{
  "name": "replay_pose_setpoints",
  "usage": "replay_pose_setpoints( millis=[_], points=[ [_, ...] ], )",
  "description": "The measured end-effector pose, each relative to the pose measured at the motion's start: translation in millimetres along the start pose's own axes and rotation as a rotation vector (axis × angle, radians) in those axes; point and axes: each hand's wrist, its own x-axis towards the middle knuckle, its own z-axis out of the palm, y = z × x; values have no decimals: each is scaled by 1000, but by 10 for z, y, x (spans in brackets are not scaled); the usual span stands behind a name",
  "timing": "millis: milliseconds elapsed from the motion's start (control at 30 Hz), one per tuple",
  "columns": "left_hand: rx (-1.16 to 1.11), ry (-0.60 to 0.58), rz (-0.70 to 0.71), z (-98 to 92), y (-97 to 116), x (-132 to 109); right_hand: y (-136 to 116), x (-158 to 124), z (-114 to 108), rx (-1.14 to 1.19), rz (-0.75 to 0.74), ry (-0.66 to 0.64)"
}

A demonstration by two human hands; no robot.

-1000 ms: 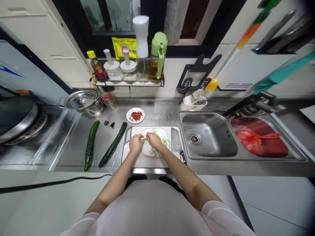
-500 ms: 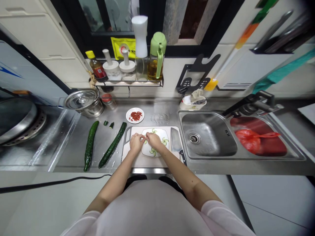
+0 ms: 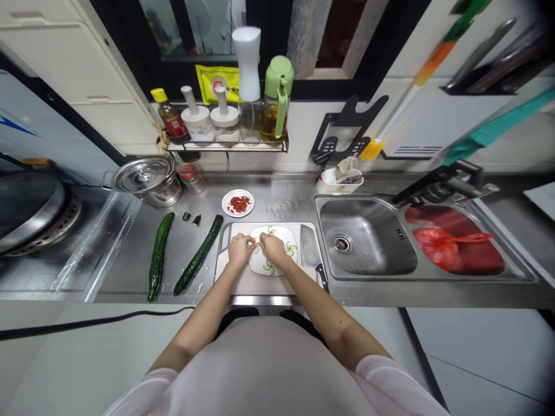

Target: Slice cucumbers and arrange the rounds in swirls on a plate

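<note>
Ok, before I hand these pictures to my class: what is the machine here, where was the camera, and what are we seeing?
There is no machine: the left hand and right hand are a person's own, bare. One camera, worn on the person's head, looks forward and down, so the arms reach away from you.

On the metal counter lies a chopping board, bearing a white plate with curved green slices and, to its right, a knife. Left of the board are two cucumbers; behind it, a small dish of red pieces.

Both hands are over the plate, fingertips close together by some slices. Whether they pinch one is too small to tell.
</note>
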Motion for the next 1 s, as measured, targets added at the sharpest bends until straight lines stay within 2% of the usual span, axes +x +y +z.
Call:
replay_pose_setpoints(
  millis=[867,1000],
  points=[
    [64,-48,-35,-30,27,71,-35,-55,-67,-4,52,-5],
    [76,-48,-35,-36,30,76,-18,-67,-80,64,90,24]
  ],
)
